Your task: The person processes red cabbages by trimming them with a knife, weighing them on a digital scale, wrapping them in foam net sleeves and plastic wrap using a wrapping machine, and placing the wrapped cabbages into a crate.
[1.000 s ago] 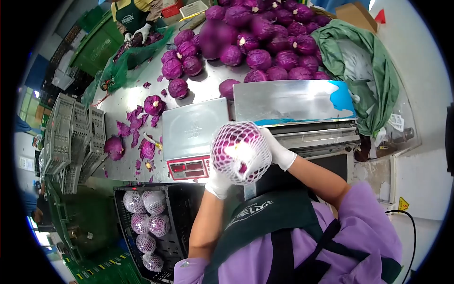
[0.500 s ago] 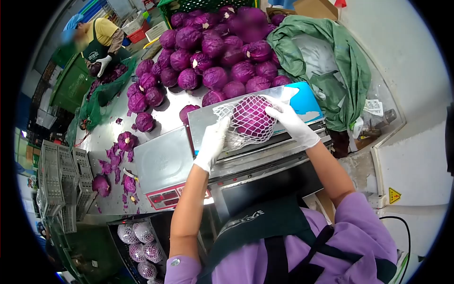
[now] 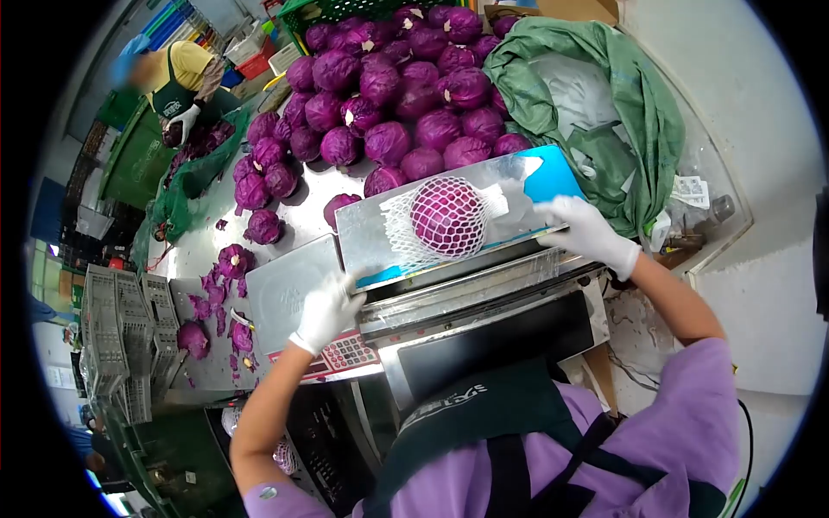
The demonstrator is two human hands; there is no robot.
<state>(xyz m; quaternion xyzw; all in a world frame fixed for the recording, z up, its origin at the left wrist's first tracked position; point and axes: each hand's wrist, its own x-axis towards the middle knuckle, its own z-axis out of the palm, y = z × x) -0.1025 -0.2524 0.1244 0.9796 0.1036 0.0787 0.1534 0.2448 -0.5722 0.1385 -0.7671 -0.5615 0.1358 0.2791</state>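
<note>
White foam netting [image 3: 397,226] is bunched around a round purple cabbage [image 3: 447,217], and the big change is that nobody's holding it now. Half a second ago both hands were on it; now it sits by itself on a flat silver metal plate [image 3: 367,231] with a bright blue patch at one end, loose mesh spread out on its left. So for the work in hand, the cabbage is set down and both hands are free of it.

White-gloved left hand [image 3: 328,312] is at the plate's near left corner, fingers curled in, by the grey square weighing scale [image 3: 289,293]. White-gloved right hand [image 3: 591,235] is over at the near right edge, fingers partly bent. Can't tell if either one is pinching anything thin, like clear film, or just touching the edge. Bare purple cabbages [image 3: 389,142] are heaped just behind the plate, fwiw.
</note>
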